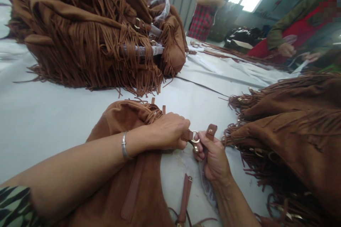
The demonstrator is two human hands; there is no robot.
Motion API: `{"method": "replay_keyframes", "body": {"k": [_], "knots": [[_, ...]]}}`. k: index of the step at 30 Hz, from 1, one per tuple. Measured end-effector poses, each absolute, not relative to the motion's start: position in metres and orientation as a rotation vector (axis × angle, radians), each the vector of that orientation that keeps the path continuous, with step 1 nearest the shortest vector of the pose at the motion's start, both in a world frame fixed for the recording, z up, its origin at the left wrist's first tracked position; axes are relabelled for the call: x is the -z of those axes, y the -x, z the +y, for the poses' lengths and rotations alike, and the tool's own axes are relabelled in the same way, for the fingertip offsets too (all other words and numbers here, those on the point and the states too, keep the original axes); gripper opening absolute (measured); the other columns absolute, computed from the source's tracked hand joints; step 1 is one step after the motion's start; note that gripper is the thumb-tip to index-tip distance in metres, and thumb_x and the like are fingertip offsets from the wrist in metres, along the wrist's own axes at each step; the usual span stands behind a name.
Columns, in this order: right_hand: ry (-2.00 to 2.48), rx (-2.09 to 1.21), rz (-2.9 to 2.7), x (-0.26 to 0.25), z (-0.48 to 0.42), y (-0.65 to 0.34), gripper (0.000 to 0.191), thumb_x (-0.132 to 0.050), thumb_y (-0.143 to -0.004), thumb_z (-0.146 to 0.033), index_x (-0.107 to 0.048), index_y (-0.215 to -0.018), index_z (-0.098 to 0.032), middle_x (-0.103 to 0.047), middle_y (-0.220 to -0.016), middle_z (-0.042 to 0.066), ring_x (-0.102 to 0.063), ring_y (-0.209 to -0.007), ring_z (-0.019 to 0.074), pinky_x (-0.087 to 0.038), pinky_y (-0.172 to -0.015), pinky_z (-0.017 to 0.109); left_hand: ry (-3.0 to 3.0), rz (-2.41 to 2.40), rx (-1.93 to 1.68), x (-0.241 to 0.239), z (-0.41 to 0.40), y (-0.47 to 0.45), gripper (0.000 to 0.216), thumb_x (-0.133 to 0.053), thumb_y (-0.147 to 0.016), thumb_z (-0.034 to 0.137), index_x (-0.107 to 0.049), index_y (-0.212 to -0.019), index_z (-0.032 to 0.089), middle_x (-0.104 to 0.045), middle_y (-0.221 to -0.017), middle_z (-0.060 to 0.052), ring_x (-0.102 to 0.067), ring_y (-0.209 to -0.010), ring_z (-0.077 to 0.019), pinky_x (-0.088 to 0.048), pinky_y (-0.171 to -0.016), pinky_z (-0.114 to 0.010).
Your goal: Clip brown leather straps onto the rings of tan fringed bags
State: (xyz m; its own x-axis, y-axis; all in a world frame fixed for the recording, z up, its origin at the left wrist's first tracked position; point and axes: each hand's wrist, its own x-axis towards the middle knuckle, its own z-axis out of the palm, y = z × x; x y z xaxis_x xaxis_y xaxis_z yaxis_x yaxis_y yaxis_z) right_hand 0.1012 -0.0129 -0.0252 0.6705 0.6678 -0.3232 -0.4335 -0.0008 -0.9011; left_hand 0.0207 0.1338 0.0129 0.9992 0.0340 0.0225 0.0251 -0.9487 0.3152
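Note:
A brown suede bag [149, 184] with fringe lies on the white table in front of me. My left hand [170, 131] is closed round a short leather tab [187, 135] at the bag's side, and a gold metal ring [195, 137] sticks out from it. At that ring, my right hand [213, 156] pinches a brown leather strap end [211, 131] with a metal stud. Clear plastic wrap [209, 184] hangs below my right palm. The ring touches the right fingertips; whether the strap passes through it I cannot tell.
Fringed brown bags are piled at the back left [101, 42], and more lie at the right [293, 124]. A leather zip pull [185, 198] rests near the front of the white table [66, 110]. Two co-workers in aprons [204, 21] [293, 32] stand behind the table.

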Motion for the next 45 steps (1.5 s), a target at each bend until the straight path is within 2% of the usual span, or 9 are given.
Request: {"method": "replay_keyframes", "body": {"k": [5,12,15,21,26,33,39,43,45], "knots": [[1.247,-0.981,-0.234,0.022,-0.015,-0.107,0.030,-0.071,-0.073,-0.039,-0.052,-0.067,-0.017,-0.037,-0.045,-0.009,-0.028,-0.034,0.0025,-0.023,-0.032,0.014,-2.779,0.039,-0.053,-0.013,0.134,-0.021,0.017,-0.059,-0.068,0.028,-0.058,-0.080,0.017,-0.064,-0.078,-0.006,-0.061,-0.073,-0.0220,-0.044,-0.063,-0.029],[1.243,-1.406,-0.253,0.017,-0.022,-0.125,0.032,-0.071,-0.072,-0.038,-0.051,-0.061,-0.016,-0.026,-0.038,-0.012,-0.018,-0.030,0.0023,-0.020,-0.029,0.015,-2.757,-0.090,-0.036,-0.014,0.132,-0.018,0.017,-0.061,-0.067,0.030,-0.058,-0.080,0.019,-0.064,-0.079,-0.003,-0.060,-0.074,-0.0201,-0.042,-0.065,-0.028],[1.181,-1.346,-0.221,0.017,-0.024,-0.123,0.030,-0.069,-0.075,-0.039,-0.053,-0.065,-0.016,-0.026,-0.041,-0.012,-0.017,-0.031,0.0019,-0.019,-0.030,0.015,-2.712,-0.043,-0.059,-0.012,0.134,-0.019,0.020,-0.060,-0.068,0.030,-0.058,-0.086,0.020,-0.064,-0.081,-0.002,-0.060,-0.076,-0.0184,-0.041,-0.063,-0.025],[1.156,-1.162,-0.267,0.017,-0.026,-0.115,0.022,-0.071,-0.075,-0.034,-0.058,-0.075,-0.015,-0.037,-0.048,-0.009,-0.021,-0.037,0.0021,-0.021,-0.035,0.014,-2.695,0.152,-0.047,-0.011,0.135,-0.020,0.021,-0.060,-0.069,0.037,-0.057,-0.082,0.021,-0.063,-0.073,0.000,-0.058,-0.064,-0.0173,-0.033,-0.051,-0.024],[1.142,-1.314,-0.248,0.016,-0.025,-0.120,0.027,-0.069,-0.076,-0.033,-0.053,-0.064,-0.015,-0.027,-0.044,-0.011,-0.018,-0.035,0.0020,-0.020,-0.034,0.015,-2.705,-0.016,-0.065,-0.011,0.131,-0.018,0.024,-0.061,-0.070,0.035,-0.058,-0.090,0.022,-0.065,-0.083,0.000,-0.060,-0.077,-0.0188,-0.038,-0.061,-0.025],[1.043,-1.497,-0.240,0.021,-0.026,-0.127,0.027,-0.070,-0.075,-0.035,-0.054,-0.065,-0.015,-0.022,-0.040,-0.013,-0.015,-0.032,0.0022,-0.022,-0.031,0.015,-2.705,-0.213,-0.101,-0.012,0.130,-0.015,0.025,-0.058,-0.079,0.042,-0.056,-0.089,0.019,-0.060,-0.083,-0.001,-0.055,-0.075,-0.0156,-0.038,-0.067,-0.025],[1.274,-1.290,-0.263,0.016,-0.028,-0.125,0.037,-0.070,-0.072,-0.048,-0.054,-0.065,-0.016,-0.031,-0.041,-0.011,-0.018,-0.032,0.0022,-0.019,-0.030,0.015,-2.749,-0.282,-0.177,-0.009,0.135,-0.017,0.034,-0.051,-0.085,0.052,-0.058,-0.090,0.020,-0.058,-0.081,-0.002,-0.054,-0.073,-0.0149,-0.034,-0.061,-0.024],[1.532,-1.054,-0.397,0.008,-0.033,-0.126,0.055,-0.049,-0.076,-0.070,-0.059,-0.071,-0.017,-0.037,-0.040,-0.007,-0.020,-0.031,0.0040,-0.015,-0.031,0.018,-2.711,-0.131,-0.282,-0.005,0.135,-0.020,0.033,-0.053,-0.083,0.051,-0.061,-0.083,0.019,-0.056,-0.076,-0.001,-0.052,-0.068,-0.0130,-0.033,-0.058,-0.023],[1.668,-0.938,-0.541,0.001,-0.036,-0.127,0.061,-0.039,-0.080,-0.072,-0.061,-0.071,-0.016,-0.039,-0.039,-0.005,-0.022,-0.033,0.0053,-0.015,-0.033,0.019,-2.639,-0.038,-0.344,-0.004,0.135,-0.021,0.029,-0.055,-0.081,0.047,-0.062,-0.079,0.019,-0.055,-0.074,0.000,-0.051,-0.065,-0.0110,-0.033,-0.057,-0.022]]}}
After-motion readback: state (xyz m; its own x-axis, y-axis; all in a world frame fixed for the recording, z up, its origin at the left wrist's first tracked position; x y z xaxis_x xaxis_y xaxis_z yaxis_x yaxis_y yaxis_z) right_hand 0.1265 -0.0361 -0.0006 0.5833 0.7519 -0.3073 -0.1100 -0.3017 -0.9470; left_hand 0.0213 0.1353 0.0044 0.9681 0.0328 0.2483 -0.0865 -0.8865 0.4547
